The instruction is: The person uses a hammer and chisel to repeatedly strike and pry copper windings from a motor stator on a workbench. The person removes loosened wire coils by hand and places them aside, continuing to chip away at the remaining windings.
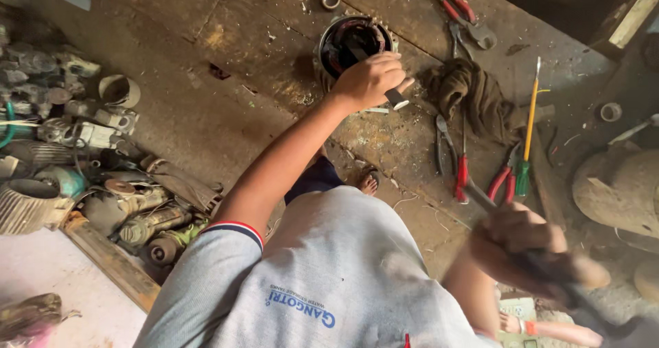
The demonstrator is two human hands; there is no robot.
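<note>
left hand (367, 80) clenches chisel (392, 97) in motor housing (353, 42); right hand (522, 241) grips blurred hammer (583, 307): a miss would hit knuckles.

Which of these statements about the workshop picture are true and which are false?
1. The left hand holds a chisel at the motor housing. True.
2. The right hand is empty. False: it grips a blurred tool handle.
3. A yellow screwdriver lies on the floor. True.
4. The brown rag covers the motor housing. False: it lies beside it.
5. The pliers have blue handles. False: red.
</note>
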